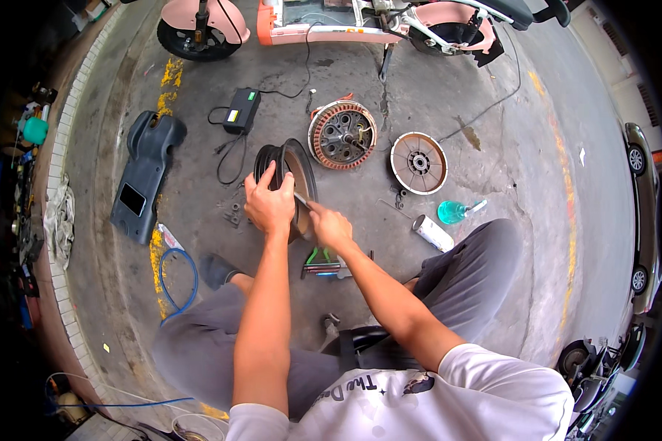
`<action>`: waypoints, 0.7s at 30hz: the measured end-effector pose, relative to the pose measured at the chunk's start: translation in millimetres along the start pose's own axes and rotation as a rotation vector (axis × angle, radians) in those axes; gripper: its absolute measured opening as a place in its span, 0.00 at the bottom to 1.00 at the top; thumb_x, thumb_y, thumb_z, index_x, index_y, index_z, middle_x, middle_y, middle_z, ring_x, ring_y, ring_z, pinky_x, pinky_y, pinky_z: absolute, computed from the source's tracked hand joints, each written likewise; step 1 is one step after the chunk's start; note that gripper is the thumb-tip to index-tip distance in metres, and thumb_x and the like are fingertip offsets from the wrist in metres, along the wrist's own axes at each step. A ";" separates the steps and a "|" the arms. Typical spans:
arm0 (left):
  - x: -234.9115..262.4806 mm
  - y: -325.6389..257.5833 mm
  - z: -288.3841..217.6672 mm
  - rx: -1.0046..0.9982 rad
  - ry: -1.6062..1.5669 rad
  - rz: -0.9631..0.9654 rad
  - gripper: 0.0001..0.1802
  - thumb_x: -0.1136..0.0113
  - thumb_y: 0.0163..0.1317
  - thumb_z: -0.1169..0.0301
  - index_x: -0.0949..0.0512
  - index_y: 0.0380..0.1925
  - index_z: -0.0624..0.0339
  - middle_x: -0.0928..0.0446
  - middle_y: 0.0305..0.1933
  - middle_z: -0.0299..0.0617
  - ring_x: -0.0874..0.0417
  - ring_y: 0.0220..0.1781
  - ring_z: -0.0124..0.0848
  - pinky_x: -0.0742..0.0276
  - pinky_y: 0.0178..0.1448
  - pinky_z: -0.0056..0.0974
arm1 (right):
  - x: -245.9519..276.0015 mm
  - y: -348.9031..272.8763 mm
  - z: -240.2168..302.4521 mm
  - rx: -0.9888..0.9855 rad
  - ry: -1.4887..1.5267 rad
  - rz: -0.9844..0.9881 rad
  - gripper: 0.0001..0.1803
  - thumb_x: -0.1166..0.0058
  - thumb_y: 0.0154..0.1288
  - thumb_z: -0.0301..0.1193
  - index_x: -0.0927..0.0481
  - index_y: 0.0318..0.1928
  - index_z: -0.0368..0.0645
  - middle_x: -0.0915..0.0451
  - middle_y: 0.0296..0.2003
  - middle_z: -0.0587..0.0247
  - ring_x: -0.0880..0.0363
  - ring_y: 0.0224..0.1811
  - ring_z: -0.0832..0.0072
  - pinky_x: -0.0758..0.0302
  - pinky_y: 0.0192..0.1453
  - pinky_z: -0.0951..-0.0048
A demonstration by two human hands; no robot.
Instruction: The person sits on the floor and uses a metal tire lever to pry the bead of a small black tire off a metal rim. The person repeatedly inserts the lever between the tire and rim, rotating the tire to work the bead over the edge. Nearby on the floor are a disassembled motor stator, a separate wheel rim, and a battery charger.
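Observation:
My left hand (271,207) grips the edge of a black wheel rim (300,167), thumb and fingers spread over it. The rim stands on edge, tilted, its brownish inner face toward my right. My right hand (329,228) is closed around a thin pale tool (301,198) whose tip reaches the inside of the rim; I cannot make out its kind. Beyond the rim lies a motor stator (336,129) with a ring of copper windings. To its right is a round motor end cover (409,155) with a bearing hub.
A black charger (243,110) with cables, a dark plastic cover (136,173), a spray can (432,233), a bottle of green liquid (452,212) and a tool rack (324,267) surround me on the concrete. Far ahead stands a pink scooter (331,34); a blue hose (195,272) lies left.

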State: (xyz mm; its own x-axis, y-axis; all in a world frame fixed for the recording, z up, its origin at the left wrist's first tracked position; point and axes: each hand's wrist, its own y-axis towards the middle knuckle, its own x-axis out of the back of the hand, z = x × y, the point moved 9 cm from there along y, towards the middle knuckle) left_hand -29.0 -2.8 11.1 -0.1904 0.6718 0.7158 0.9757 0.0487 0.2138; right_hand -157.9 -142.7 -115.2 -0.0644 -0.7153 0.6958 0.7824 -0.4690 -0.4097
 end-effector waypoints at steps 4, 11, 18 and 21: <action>11.8 2.9 23.2 0.011 0.016 -0.043 0.27 0.23 0.54 0.50 0.08 0.56 0.37 0.19 0.68 0.53 0.12 0.59 0.55 0.15 0.61 0.54 | 18.6 -43.7 3.9 -0.055 0.103 0.025 0.22 0.52 0.82 0.47 0.17 0.69 0.66 0.11 0.53 0.44 0.13 0.57 0.41 0.19 0.62 0.43; -0.6 -7.7 -8.2 0.038 -0.037 0.105 0.28 0.22 0.55 0.50 0.09 0.58 0.36 0.18 0.67 0.54 0.15 0.65 0.55 0.19 0.67 0.54 | 6.0 -7.4 4.8 -0.109 0.040 0.086 0.22 0.53 0.82 0.45 0.15 0.68 0.63 0.11 0.53 0.45 0.13 0.58 0.41 0.18 0.62 0.43; 3.0 1.6 -3.6 -0.034 0.059 0.096 0.27 0.24 0.55 0.50 0.09 0.58 0.34 0.19 0.68 0.49 0.11 0.56 0.56 0.14 0.59 0.54 | 38.0 -64.0 10.1 -0.045 0.046 0.071 0.22 0.52 0.82 0.45 0.15 0.67 0.62 0.11 0.52 0.43 0.13 0.57 0.41 0.18 0.61 0.42; -3.0 1.0 -9.2 -0.030 0.048 0.100 0.27 0.23 0.55 0.49 0.09 0.57 0.34 0.19 0.68 0.48 0.10 0.56 0.55 0.14 0.59 0.54 | 11.8 -53.0 2.5 -0.136 -0.001 0.093 0.22 0.51 0.81 0.46 0.15 0.68 0.63 0.11 0.54 0.43 0.14 0.59 0.40 0.19 0.63 0.43</action>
State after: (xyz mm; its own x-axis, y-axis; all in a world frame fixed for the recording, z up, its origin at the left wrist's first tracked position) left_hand -28.4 -11.6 15.2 -0.0975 0.6360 0.7655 0.9866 -0.0395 0.1585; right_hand -198.5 -124.9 -83.8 0.0055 -0.7586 0.6516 0.6939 -0.4663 -0.5487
